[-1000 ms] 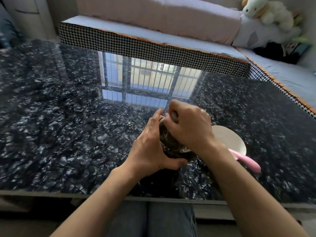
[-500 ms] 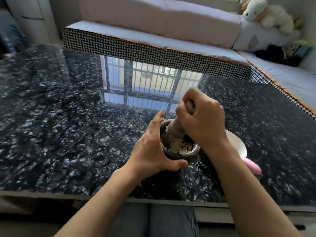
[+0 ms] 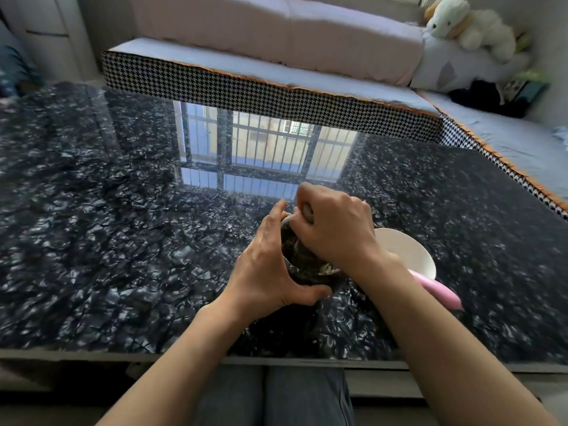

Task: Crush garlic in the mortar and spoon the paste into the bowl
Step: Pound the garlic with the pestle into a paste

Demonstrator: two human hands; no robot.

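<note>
The left hand (image 3: 264,272) wraps around the dark stone mortar (image 3: 304,269) near the table's front edge. Pale mashed garlic (image 3: 325,268) sits inside. The right hand (image 3: 335,229) grips the pestle (image 3: 307,210), pushed down into it. Just beside it are a white bowl (image 3: 405,250) and a pink spoon (image 3: 436,287). The table (image 3: 123,241) is shiny black. Behind it are a sofa (image 3: 276,41) and a fluffy toy (image 3: 470,23).

left hand (image 3: 264,272) gripping mortar (image 3: 302,265), right hand (image 3: 335,229) gripping pestle (image 3: 307,210)

Bare table (image 3: 123,241) left and beyond, bowl (image 3: 408,250) and pink handle (image 3: 436,289) crowding mortar (image 3: 302,269) right
</note>
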